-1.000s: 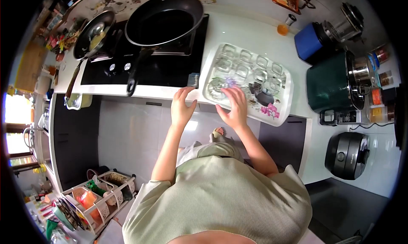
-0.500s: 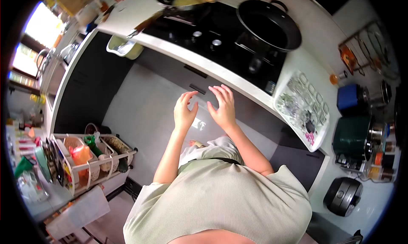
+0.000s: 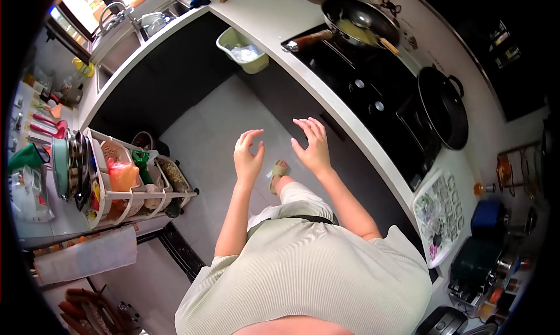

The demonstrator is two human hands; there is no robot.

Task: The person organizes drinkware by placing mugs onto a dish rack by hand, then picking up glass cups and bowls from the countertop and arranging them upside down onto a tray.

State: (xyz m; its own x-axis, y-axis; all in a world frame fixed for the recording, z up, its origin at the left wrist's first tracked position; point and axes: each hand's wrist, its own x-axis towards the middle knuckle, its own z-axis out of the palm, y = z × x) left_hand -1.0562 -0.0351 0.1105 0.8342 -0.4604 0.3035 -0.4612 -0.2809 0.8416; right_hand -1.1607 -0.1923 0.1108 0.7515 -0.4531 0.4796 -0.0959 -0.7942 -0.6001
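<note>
My left hand [image 3: 248,156] is raised in front of my body over the floor, fingers curved and apart, with nothing in it. Beside it, my right hand [image 3: 313,147] is held the same way, its palm facing the left one. A gap separates the two hands, and neither touches anything. Beyond them runs the counter with a black gas stove [image 3: 361,96]. On its far burner sits a wok [image 3: 373,19] with yellowish liquid and a wooden-handled utensil inside. A black frying pan [image 3: 446,107] rests on the nearer burner.
A light green bin [image 3: 248,55] hangs on the cabinet front. The sink [image 3: 119,55] is at upper left. To my left stands a white rack [image 3: 146,200] of bags and vegetables. A tray of glasses [image 3: 440,218] and several appliances line the right counter.
My view has turned left, so stove, pans and tray appear farther right and the sink shows more. A sandalled foot now shows forward. My hands stay raised and apart.
</note>
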